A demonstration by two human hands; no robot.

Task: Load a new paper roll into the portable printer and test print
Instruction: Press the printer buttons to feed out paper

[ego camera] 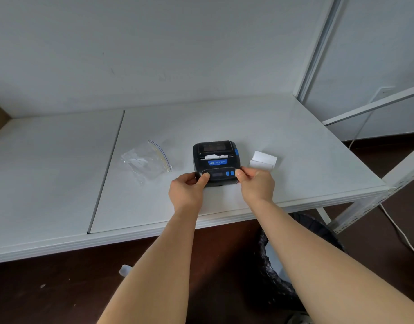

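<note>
- Centrally, a black portable printer with blue buttons and a blue label, its writing too small to be read, is seen on the white table.
- A torn white paper edge is shown at its slot.
- Its near corners are gripped by the left hand and the right hand.
- A paper strip is laid just right; a clear zip bag is left.

The black printer sits on the white table. The left hand holds its 7 o'clock corner. The right hand holds its 5 o'clock corner. White paper lies at 3 o'clock, a clear bag at 9 o'clock.
</note>
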